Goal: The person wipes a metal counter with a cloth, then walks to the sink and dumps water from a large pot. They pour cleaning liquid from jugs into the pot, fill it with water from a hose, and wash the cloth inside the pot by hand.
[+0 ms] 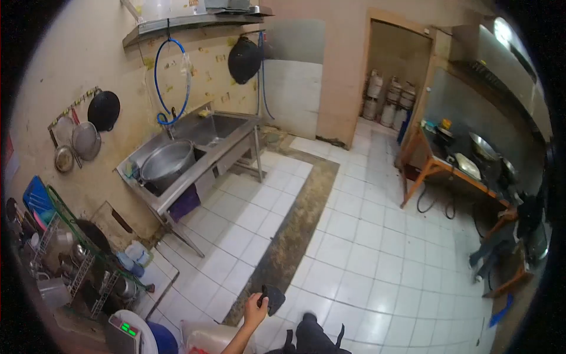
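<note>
My left hand (254, 311) reaches in at the bottom of the head view, its fingers wrapped round one side of a small black object (273, 300). This object looks dark and rounded, and its kind is not clear. It hangs above the tiled floor, beside the dark strip in the tiles. Left of my forearm is a clear plastic bag (203, 336) with something red low in it. My right hand is out of view.
A steel sink (224, 127) holding a large metal pot (168, 164) stands along the left wall. A crowded dish rack (88, 277) and a digital scale (125, 331) are at lower left. An orange-framed cooking table (413, 147) stands right. Gas cylinders (389, 100) stand beyond the doorway.
</note>
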`<move>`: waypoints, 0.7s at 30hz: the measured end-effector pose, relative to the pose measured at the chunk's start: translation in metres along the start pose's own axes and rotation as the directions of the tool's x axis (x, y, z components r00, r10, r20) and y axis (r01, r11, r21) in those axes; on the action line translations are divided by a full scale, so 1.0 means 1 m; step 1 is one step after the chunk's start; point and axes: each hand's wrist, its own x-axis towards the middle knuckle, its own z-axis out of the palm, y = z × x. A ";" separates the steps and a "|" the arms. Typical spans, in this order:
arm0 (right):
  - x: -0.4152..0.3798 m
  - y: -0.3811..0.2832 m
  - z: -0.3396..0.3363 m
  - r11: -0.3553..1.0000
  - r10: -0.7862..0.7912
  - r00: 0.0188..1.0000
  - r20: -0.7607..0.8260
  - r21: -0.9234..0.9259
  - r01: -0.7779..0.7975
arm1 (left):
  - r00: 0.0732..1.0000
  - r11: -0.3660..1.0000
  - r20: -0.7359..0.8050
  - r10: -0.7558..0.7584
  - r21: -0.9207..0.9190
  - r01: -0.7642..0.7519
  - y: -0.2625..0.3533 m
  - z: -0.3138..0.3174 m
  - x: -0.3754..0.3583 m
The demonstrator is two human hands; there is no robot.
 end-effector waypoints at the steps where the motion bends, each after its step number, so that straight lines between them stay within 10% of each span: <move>1: 0.011 -0.019 -0.019 0.999 0.011 1.000 0.002 0.033 -0.011 | 1.000 1.000 -0.020 -0.023 -0.003 0.023 -0.004 0.002 0.030; 9: 0.181 -0.277 -0.214 0.968 -0.249 0.961 -0.120 -0.052 0.245 | 0.948 0.981 -0.271 -0.167 0.048 0.187 -0.045 0.028 0.232; 13: 0.289 -0.459 -0.342 0.849 -0.495 0.769 -0.405 -0.037 0.527 | 0.929 0.977 -0.306 -0.209 -0.114 0.182 -0.031 0.006 0.332; 16: 0.325 -0.664 -0.449 0.520 -0.645 0.393 -0.655 0.001 0.854 | 0.875 0.892 -0.330 -0.355 -0.400 0.211 -0.018 -0.022 0.406; 21: 0.158 -0.949 -0.580 -0.003 -0.868 0.183 -0.461 0.375 0.927 | 0.845 0.764 -0.312 -0.434 -0.625 0.161 -0.013 -0.066 0.531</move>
